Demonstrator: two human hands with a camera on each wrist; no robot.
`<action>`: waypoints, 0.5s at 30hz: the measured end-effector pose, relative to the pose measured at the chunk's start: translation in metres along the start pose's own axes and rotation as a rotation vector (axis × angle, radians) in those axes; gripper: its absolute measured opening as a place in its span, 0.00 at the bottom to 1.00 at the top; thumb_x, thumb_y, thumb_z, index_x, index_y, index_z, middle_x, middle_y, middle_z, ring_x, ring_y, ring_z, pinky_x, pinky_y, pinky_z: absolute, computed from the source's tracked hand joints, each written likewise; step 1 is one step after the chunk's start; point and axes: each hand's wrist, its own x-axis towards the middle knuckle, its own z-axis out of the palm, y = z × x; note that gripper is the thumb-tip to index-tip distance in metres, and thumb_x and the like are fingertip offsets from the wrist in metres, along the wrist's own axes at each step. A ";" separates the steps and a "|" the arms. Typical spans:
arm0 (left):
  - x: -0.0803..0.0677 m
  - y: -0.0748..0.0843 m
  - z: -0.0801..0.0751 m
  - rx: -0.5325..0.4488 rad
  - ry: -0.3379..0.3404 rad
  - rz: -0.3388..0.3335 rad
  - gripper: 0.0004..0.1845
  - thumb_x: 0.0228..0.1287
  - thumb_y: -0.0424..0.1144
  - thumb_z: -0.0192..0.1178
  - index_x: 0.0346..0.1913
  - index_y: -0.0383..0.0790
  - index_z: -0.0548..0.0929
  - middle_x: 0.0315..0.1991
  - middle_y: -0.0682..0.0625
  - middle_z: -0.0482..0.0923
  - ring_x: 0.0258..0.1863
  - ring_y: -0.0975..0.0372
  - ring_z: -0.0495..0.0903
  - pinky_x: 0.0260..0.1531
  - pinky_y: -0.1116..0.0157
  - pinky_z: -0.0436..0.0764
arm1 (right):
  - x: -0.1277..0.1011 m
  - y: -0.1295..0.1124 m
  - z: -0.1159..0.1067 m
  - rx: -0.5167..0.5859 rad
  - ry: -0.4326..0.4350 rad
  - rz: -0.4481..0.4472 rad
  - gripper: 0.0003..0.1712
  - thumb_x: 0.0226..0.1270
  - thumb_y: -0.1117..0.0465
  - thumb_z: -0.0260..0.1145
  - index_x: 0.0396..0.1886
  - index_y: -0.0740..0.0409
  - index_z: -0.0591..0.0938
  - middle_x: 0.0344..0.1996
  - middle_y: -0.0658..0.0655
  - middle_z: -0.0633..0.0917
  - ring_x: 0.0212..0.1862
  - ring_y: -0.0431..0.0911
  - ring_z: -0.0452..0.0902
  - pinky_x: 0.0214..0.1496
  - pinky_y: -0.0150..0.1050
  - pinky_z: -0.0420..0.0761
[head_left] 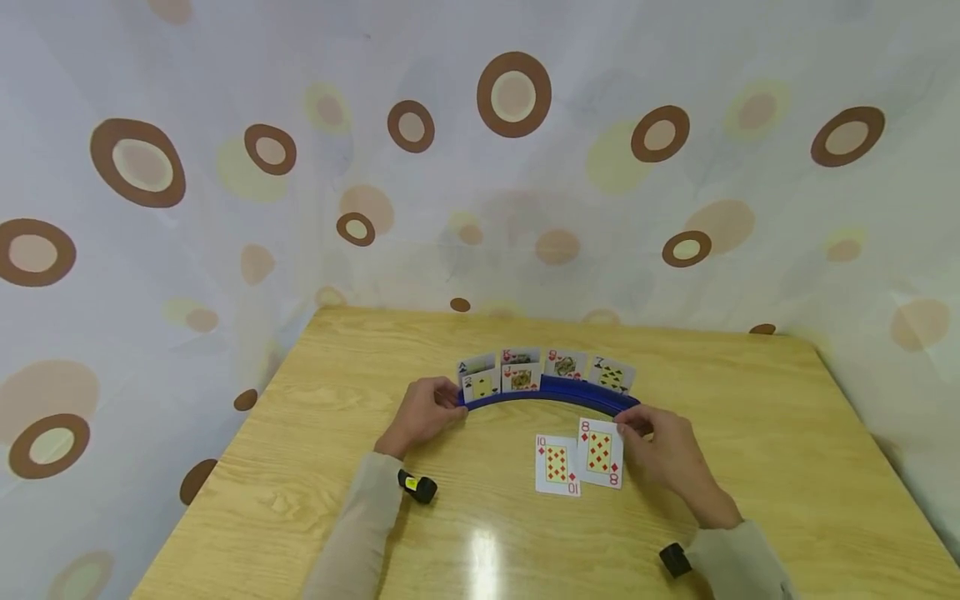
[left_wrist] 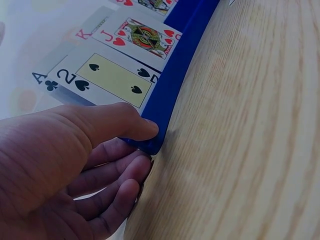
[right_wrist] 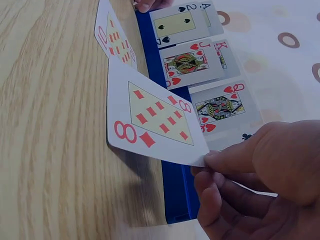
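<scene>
Right hand (head_left: 663, 450) pinches eight of diamonds (right_wrist: 152, 117) by corner, lifted off bench (head_left: 750, 433). Left hand (head_left: 423, 412) grips end of blue card holder (head_left: 551, 393). Several cards already slotted; ten of diamonds (head_left: 557, 465) still flat on bench.

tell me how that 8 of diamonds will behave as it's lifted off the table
The 8 of diamonds looks thin and glossy, so probably light and slightly bendy. The right hand pinches only one corner, so it may sag or slip. It lies flat on the table, so it won't roll.
</scene>
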 end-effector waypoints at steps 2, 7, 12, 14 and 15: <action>0.001 -0.001 0.001 0.005 0.004 -0.001 0.11 0.57 0.34 0.73 0.42 0.37 0.84 0.35 0.51 0.83 0.33 0.63 0.82 0.39 0.64 0.82 | 0.001 0.001 0.001 -0.020 -0.020 0.014 0.06 0.68 0.68 0.63 0.41 0.60 0.86 0.34 0.52 0.85 0.37 0.44 0.78 0.37 0.38 0.78; 0.002 0.000 0.001 0.014 0.006 -0.010 0.12 0.57 0.35 0.73 0.42 0.38 0.84 0.36 0.51 0.84 0.34 0.63 0.82 0.39 0.64 0.82 | 0.002 0.002 0.004 -0.060 -0.081 0.090 0.06 0.67 0.69 0.64 0.40 0.61 0.85 0.33 0.54 0.84 0.34 0.45 0.76 0.35 0.39 0.77; 0.001 -0.001 0.001 0.010 0.005 -0.004 0.12 0.57 0.35 0.73 0.42 0.37 0.84 0.36 0.50 0.84 0.34 0.62 0.82 0.38 0.64 0.82 | 0.001 0.005 0.008 -0.075 -0.129 0.115 0.05 0.67 0.69 0.64 0.39 0.61 0.85 0.31 0.53 0.83 0.33 0.45 0.75 0.35 0.39 0.76; 0.001 -0.001 0.001 0.012 0.007 0.000 0.12 0.57 0.35 0.73 0.42 0.38 0.84 0.35 0.50 0.84 0.33 0.63 0.82 0.38 0.64 0.82 | 0.001 0.005 0.009 -0.075 -0.134 0.114 0.04 0.67 0.68 0.64 0.38 0.62 0.84 0.31 0.53 0.83 0.33 0.44 0.75 0.35 0.39 0.76; 0.001 -0.001 0.001 0.012 0.009 0.002 0.12 0.57 0.35 0.73 0.42 0.38 0.84 0.35 0.50 0.84 0.33 0.63 0.82 0.38 0.64 0.82 | 0.001 0.006 0.009 -0.077 -0.135 0.112 0.04 0.67 0.68 0.64 0.38 0.62 0.84 0.31 0.53 0.83 0.33 0.44 0.75 0.35 0.40 0.77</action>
